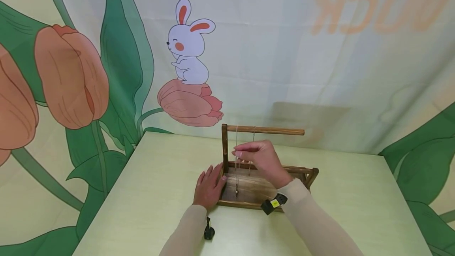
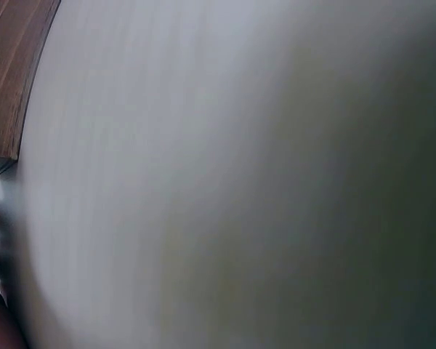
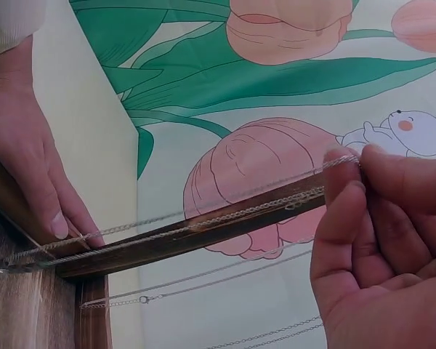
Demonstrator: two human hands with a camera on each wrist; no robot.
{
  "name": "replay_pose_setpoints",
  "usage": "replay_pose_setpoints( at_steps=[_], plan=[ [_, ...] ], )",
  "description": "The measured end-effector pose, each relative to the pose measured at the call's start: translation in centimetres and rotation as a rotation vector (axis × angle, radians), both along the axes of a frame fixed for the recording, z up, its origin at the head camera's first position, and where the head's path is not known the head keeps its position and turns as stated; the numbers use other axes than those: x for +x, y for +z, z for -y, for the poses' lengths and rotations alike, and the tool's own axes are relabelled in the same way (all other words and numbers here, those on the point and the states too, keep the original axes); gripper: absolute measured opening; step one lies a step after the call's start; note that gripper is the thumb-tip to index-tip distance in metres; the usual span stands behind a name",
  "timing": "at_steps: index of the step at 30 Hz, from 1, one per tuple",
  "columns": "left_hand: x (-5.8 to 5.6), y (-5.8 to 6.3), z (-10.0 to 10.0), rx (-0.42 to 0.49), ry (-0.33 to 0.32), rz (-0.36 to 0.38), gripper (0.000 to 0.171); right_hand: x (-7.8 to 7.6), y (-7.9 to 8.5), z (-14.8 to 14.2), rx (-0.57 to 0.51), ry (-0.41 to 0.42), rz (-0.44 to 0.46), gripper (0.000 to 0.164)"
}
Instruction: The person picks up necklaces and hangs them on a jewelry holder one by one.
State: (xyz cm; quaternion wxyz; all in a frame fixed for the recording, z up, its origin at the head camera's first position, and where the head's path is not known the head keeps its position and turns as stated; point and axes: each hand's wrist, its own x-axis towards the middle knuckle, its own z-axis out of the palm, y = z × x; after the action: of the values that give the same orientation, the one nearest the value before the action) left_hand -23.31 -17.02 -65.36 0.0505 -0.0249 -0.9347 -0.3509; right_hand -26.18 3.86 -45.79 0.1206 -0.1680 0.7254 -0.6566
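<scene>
A wooden jewelry stand point(image 1: 264, 205) has a tray base, an upright post and a horizontal bar point(image 1: 273, 130). My right hand point(image 1: 261, 157), above the tray, pinches a silver chain necklace point(image 3: 203, 218) between thumb and index finger. From that pinch, the doubled chain runs down to a small pendant point(image 1: 236, 193) over the tray. Another necklace point(image 3: 182, 294), with a small clasp, hangs from the bar behind it. Fingers extended, my left hand point(image 1: 209, 187) rests against the tray's left end; the left wrist view shows only a sliver of its fingers and a wood corner point(image 2: 11, 94).
The stand sits on a pale table point(image 1: 160, 169). Behind rises a printed cloth backdrop point(image 1: 249, 70) with tulips and a rabbit. A further thin chain point(image 3: 265, 334) shows at the bottom of the right wrist view. Each wrist wears a small black camera point(image 1: 273, 204).
</scene>
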Motion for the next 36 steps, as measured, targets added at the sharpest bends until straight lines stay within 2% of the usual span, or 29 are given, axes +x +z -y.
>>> replay_pose_setpoints(
  at_steps=[12,27,36],
  plan=[
    [0.0,-0.1,0.0,-0.008,-0.003,0.003,0.057,-0.1,0.6,-0.4,-0.013,0.015,-0.059,0.018],
    [0.2,0.5,0.0,-0.003,-0.004,0.016,0.057,0.4,1.6,-0.9,-0.033,-0.003,-0.010,0.019],
    [0.2,0.6,-0.1,0.002,-0.004,0.025,0.057,-0.1,1.7,-1.4,-0.064,-0.019,0.018,0.022]
  ],
)
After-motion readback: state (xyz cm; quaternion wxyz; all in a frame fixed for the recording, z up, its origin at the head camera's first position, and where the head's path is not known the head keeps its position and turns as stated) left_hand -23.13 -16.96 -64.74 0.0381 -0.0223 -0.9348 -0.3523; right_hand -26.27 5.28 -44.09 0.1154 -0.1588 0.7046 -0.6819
